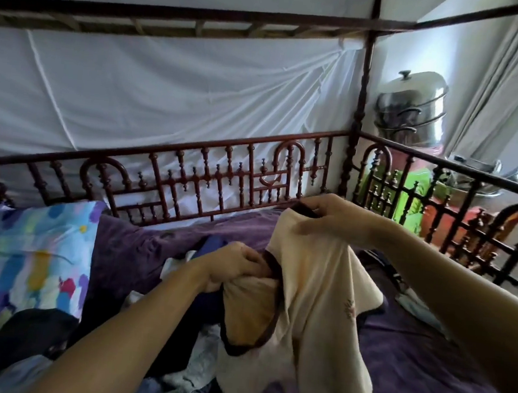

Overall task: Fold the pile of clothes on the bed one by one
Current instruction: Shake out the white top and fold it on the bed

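Note:
A cream garment [315,293] with dark brown trim hangs lifted above the bed. My left hand [233,267] grips a bunched part of it at the trimmed opening, in the middle of the view. My right hand [333,216] pinches its upper edge, higher and to the right. Below my left arm lies the pile of clothes [189,361], a heap of dark, white and blue pieces partly hidden by the arm and the garment.
A purple blanket [424,364] covers the bed. A bright patterned pillow [27,255] lies at the left. A carved red-brown wooden rail [210,174] runs along the far side and right side. Steel pots [413,106] stand beyond the right corner.

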The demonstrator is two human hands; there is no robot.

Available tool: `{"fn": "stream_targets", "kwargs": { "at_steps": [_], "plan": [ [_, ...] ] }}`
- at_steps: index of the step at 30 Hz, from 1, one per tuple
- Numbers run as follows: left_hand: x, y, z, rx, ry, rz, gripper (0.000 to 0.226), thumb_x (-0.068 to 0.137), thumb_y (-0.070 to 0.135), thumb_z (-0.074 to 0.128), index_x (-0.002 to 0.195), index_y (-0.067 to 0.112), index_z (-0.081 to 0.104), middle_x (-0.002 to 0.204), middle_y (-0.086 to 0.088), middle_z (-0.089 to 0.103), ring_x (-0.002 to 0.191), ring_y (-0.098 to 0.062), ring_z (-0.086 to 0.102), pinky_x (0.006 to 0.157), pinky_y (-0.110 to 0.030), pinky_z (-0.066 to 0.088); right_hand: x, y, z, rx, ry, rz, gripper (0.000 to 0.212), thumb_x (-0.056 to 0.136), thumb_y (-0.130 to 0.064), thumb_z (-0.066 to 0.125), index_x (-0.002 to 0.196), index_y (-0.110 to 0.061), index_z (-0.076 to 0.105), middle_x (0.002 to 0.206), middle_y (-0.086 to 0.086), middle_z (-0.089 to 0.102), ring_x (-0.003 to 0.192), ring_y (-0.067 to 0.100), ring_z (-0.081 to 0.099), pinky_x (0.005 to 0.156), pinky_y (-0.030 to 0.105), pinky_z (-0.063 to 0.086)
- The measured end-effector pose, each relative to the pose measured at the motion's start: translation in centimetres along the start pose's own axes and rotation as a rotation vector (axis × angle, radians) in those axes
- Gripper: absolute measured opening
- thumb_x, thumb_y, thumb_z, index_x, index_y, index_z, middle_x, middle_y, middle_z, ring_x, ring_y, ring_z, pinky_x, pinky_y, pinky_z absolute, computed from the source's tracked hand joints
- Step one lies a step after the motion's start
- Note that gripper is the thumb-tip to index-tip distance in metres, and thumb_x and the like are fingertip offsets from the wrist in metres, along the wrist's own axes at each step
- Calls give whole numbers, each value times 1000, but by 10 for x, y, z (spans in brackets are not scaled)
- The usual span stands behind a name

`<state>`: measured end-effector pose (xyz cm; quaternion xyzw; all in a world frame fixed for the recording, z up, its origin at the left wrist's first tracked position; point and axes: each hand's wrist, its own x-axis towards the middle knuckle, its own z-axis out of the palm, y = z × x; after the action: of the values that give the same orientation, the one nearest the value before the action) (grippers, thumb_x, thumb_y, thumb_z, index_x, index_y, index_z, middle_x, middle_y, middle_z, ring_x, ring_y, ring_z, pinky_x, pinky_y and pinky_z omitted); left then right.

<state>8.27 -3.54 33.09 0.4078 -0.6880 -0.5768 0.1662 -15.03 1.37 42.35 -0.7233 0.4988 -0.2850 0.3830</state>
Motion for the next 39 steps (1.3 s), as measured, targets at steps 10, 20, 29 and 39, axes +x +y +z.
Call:
{"fn": "stream_targets", "kwargs": {
  "at_steps": [10, 20, 29, 39],
  "plan": [
    [11, 50, -41, -227, 447, 301, 19, 82, 0, 66, 81, 18, 70, 75, -3, 68, 71, -15, 65, 60, -22, 53, -49, 91, -34, -741, 254, 256, 29, 71, -27, 79, 57, -28, 54, 56, -11, 53, 54, 0, 49, 51, 18, 33],
    [41, 29, 38, 308, 190, 359, 13, 83, 27, 74, 83, 15, 69, 70, -2, 63, 59, -11, 52, 59, -30, 41, -27, 35, -2, -698, 524, -414, 10, 83, -32, 71, 90, -26, 75, 82, -18, 53, 70, 8, 56, 57, 31, 48],
    [26, 69, -19, 21, 713, 518, 32, 95, 4, 50, 81, 22, 72, 68, -5, 71, 60, -20, 68, 53, -30, 56, -42, 116, 8, -896, 323, 267, 21, 80, -35, 64, 69, -19, 55, 86, 4, 64, 87, 28, 62, 67, 35, 47],
    [33, 48, -61, -183, 979, 180, 31, 93, 2, 30, 73, 18, 46, 77, -1, 51, 81, -20, 49, 69, -35, 46, -42, 117, 26, -857, 586, -187, 38, 71, -7, 73, 107, -6, 62, 95, 11, 64, 64, 41, 62, 52, 44, 49]
  ]
}}
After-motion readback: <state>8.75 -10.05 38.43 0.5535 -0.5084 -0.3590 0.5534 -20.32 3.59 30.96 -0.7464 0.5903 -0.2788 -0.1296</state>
